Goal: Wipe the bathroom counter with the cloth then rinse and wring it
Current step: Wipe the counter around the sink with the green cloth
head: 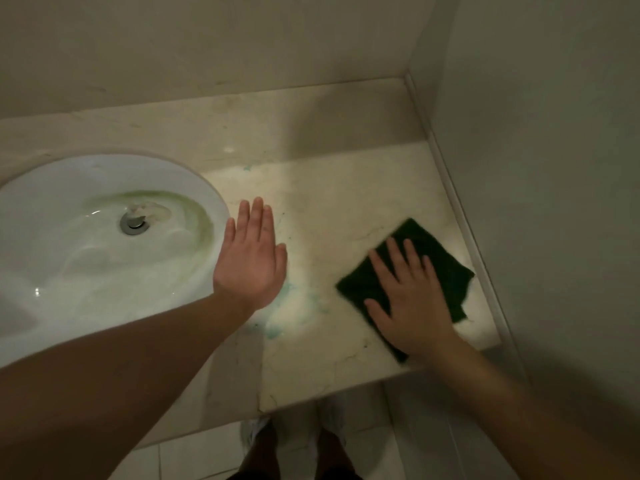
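A dark green cloth (436, 258) lies flat on the cream marble counter (332, 209), near its right end. My right hand (408, 299) presses down on the cloth with the fingers spread; the hand covers the cloth's near left part. My left hand (251, 258) hovers flat and empty, fingers together, over the counter just right of the white sink (69, 271). Blue-green smears (280, 323) mark the counter below the left hand.
The sink's basin holds greenish water around a metal drain (133, 223). Beige walls close off the counter at the back and along the right (536, 168). Below the counter's front edge are the tiled floor and my feet (298, 445).
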